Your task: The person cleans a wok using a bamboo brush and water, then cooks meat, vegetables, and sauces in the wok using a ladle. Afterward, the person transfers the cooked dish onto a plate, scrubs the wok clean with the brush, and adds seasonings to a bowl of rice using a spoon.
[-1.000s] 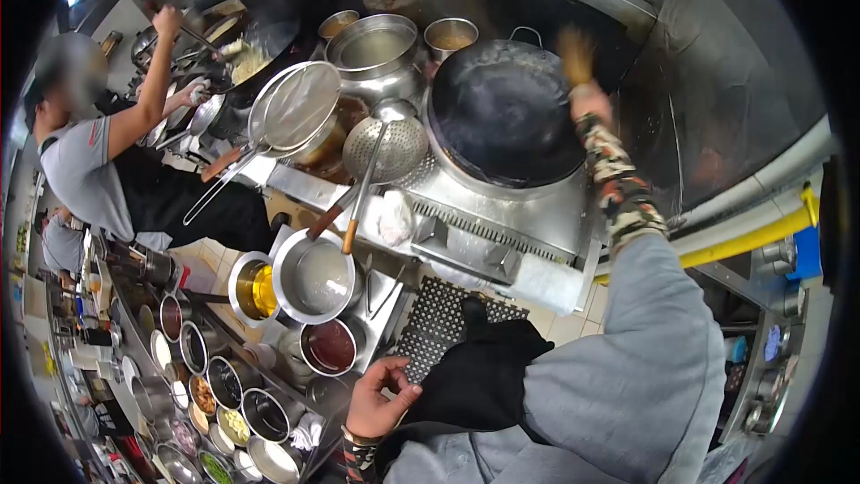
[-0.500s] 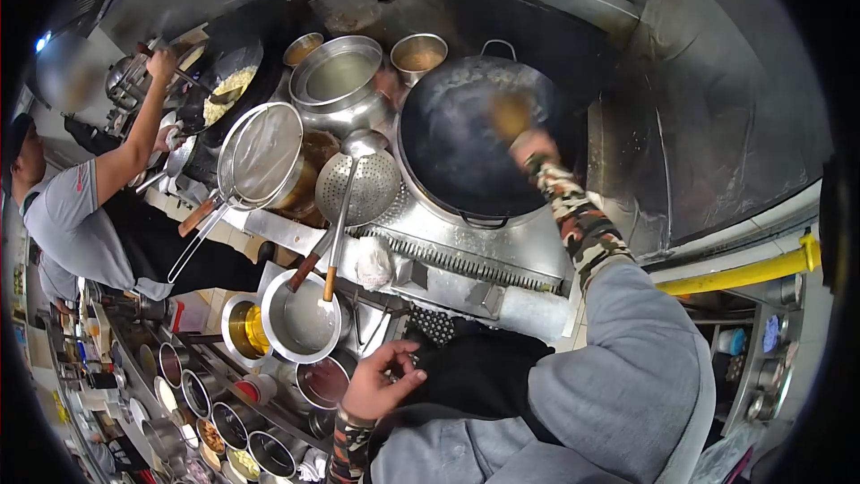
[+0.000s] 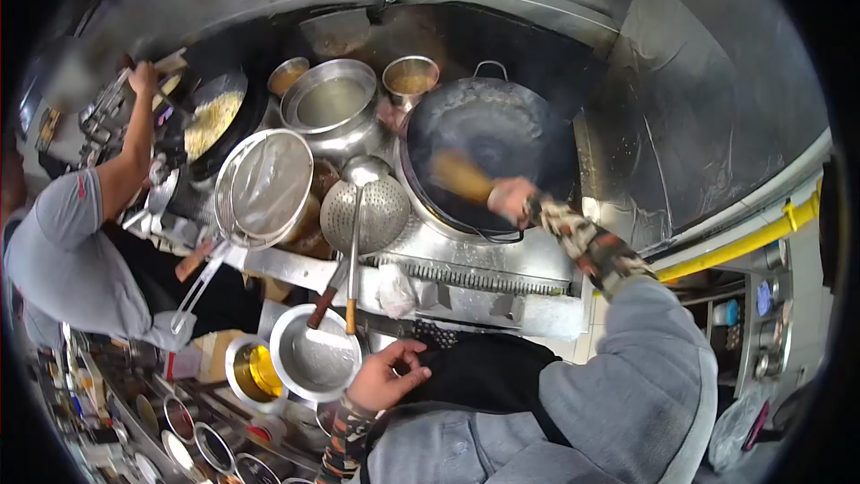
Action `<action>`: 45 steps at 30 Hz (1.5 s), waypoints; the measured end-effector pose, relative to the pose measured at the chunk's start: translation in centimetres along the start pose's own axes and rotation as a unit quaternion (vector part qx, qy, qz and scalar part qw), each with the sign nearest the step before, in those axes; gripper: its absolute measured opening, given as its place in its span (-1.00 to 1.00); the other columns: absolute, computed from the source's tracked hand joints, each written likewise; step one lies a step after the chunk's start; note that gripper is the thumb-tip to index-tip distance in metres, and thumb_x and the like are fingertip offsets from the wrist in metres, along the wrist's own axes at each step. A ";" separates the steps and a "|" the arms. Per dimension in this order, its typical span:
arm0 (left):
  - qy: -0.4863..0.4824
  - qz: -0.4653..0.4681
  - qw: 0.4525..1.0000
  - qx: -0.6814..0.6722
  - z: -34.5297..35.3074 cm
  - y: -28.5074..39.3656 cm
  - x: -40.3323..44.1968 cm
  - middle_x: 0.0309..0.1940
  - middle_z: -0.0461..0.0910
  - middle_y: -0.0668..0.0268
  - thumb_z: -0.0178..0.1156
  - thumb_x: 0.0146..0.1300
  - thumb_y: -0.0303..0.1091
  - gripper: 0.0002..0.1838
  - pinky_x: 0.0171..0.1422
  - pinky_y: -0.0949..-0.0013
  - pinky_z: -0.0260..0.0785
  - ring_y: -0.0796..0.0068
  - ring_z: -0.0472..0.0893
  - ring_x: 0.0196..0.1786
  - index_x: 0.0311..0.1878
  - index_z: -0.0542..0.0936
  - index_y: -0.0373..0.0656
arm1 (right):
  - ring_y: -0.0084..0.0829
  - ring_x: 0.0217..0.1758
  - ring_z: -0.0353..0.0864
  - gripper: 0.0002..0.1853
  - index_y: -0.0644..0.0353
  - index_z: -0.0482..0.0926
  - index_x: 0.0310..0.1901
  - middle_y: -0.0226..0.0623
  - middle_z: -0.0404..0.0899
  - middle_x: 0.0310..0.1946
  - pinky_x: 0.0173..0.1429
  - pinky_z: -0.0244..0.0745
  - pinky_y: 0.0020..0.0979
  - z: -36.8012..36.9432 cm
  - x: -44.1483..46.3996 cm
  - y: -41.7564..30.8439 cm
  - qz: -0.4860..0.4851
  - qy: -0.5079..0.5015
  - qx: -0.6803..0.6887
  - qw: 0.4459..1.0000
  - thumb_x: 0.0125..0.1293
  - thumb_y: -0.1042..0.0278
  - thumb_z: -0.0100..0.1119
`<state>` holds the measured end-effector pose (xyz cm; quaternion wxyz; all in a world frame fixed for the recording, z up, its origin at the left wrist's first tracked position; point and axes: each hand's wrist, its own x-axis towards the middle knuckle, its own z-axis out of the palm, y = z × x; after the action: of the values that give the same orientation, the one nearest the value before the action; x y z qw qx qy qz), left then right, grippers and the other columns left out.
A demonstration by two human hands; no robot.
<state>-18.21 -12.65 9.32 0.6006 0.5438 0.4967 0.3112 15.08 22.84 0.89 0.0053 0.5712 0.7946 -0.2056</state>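
Note:
My right hand [image 3: 512, 200] is closed round a tan wok brush [image 3: 461, 176], smeared by motion, at the near part of a large dark wok [image 3: 511, 157]. The wok's far inner wall looks pale and wet. Close to my body, my left hand [image 3: 388, 375] is loosely curled with its thumb apart and nothing in it. Just left of that hand stands a metal pot [image 3: 315, 359]. The handles of a ladle [image 3: 365, 171] and a perforated strainer [image 3: 381, 215] reach over this pot.
A round mesh sieve [image 3: 264, 188] lies left of the strainer. Behind stand a large pot [image 3: 330, 103] and a small one [image 3: 410, 79]. A co-worker [image 3: 81, 242] stirs pale food [image 3: 213, 124] in another wok. A bowl of yellow oil [image 3: 255, 372] and several containers stand lower left.
My right hand has drawn the brush from the wok's far side toward its near left. My left hand stays by my body. The camera view has shifted, and the co-worker's arm has moved.

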 end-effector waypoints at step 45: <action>-0.100 -0.105 0.982 0.121 21.5 -19.8 9.4 -0.01 0.61 0.02 0.22 0.20 0.01 -0.42 0.21 0.24 0.40 0.09 0.58 0.10 0.17 0.52 -0.20 | -0.44 -0.12 0.66 -0.56 0.09 0.54 0.14 -0.20 0.68 -0.15 0.00 0.49 -0.41 -7.1 -3.5 4.2 0.067 0.247 0.162 0.953 0.18 0.32 0.29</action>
<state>1.55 -15.72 -13.94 0.6068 0.5855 0.5221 0.1281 21.77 23.12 6.87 -0.2704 0.6495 0.6867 -0.1831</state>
